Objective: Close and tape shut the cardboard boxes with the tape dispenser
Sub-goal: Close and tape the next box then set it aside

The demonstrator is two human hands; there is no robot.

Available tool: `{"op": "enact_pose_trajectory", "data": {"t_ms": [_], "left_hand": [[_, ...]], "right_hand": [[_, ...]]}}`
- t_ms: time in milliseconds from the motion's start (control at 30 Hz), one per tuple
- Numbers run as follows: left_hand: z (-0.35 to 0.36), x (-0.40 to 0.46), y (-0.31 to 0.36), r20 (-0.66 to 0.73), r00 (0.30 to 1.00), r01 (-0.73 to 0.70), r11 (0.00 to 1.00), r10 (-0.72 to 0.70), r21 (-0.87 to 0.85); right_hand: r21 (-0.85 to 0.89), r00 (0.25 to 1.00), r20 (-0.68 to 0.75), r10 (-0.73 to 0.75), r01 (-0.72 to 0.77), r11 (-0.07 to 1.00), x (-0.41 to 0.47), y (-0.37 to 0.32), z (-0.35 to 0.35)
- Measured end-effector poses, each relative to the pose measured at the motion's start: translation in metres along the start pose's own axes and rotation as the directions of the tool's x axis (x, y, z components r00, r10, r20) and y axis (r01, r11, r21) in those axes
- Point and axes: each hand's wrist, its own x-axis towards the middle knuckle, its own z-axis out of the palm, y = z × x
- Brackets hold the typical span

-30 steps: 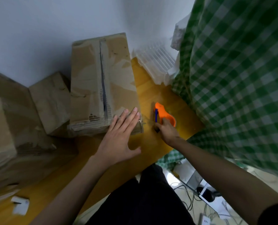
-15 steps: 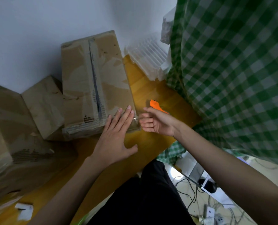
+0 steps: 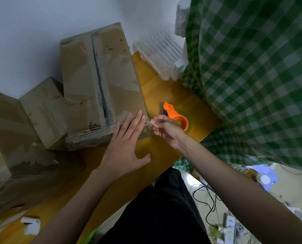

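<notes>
Far left: a large cardboard box (image 3: 11, 155) on the wooden desk (image 3: 157, 152), with a smaller box (image 3: 44, 110) behind it against the white wall; a small white item (image 3: 31, 225) lies near the desk's front edge. Centre-left: the long cardboard box (image 3: 101, 81) lies flat, flaps closed, a dark seam running down the middle of its top, with shiny tape patches over the surface. Left hand (image 3: 125, 147) lies flat on the near right corner of this box, fingers (image 3: 138, 118) straight and together, thumb spread out over the desk. Right hand (image 3: 166, 131) sits just beside that corner, fingertips drawn together in a pinch at the box edge; whatever it pinches is too clear or too small to make out. Orange tape dispenser (image 3: 176, 115) rests on the desk just behind the right hand, not held. Further back, a ribbed clear plastic tray (image 3: 160, 50) stands at the desk's far edge. Far right: green checked cloth (image 3: 252, 76) hangs beside the desk. Lower right: tangled cables (image 3: 208, 199) on the floor.
</notes>
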Motion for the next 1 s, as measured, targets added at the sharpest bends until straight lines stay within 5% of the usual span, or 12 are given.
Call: {"op": "enact_pose_trajectory", "data": {"t_ms": [100, 300, 400, 533, 633, 733, 900, 1000], "left_hand": [[0.001, 0.0, 0.0, 0.0, 1.0, 0.009, 1.0, -0.009, 0.008], [0.005, 0.0, -0.001, -0.009, 1.0, 0.013, 1.0, -0.013, 0.005], [0.005, 0.002, -0.001, -0.018, 1.0, 0.007, 1.0, -0.007, -0.004], [0.006, 0.001, -0.001, -0.028, 1.0, 0.005, 1.0, -0.005, -0.008], [0.006, 0.0, -0.002, -0.043, 0.999, -0.016, 1.0, 0.015, -0.026], [0.005, 0.001, -0.001, -0.047, 0.999, -0.008, 0.999, 0.006, -0.052], [-0.009, -0.003, -0.008, -0.119, 0.993, -0.029, 0.905, -0.024, -0.425], [-0.021, -0.023, -0.028, -0.281, 0.923, 0.064, 0.825, -0.263, -0.561]], "right_hand": [[-0.268, 0.988, -0.039, -0.152, 0.136, 0.954, 0.008, 0.004, 0.009], [-0.382, 0.999, -0.027, -0.018, 0.006, 0.924, 0.004, 0.0, -0.003], [-0.35, 0.957, -0.091, -0.276, 0.229, 0.908, -0.005, 0.003, 0.006], [-0.511, 0.802, -0.151, -0.578, 0.437, 0.74, -0.024, 0.035, 0.025], [-0.588, 0.757, -0.067, -0.65, 0.496, 0.639, -0.035, 0.051, 0.021], [-0.544, 0.794, -0.047, -0.606, 0.488, 0.682, -0.034, 0.033, 0.008], [-0.634, 0.716, 0.137, -0.685, 0.595, 0.495, -0.036, 0.015, 0.002], [-0.683, 0.69, 0.254, -0.678, 0.624, 0.379, -0.035, 0.017, 0.002]]}}
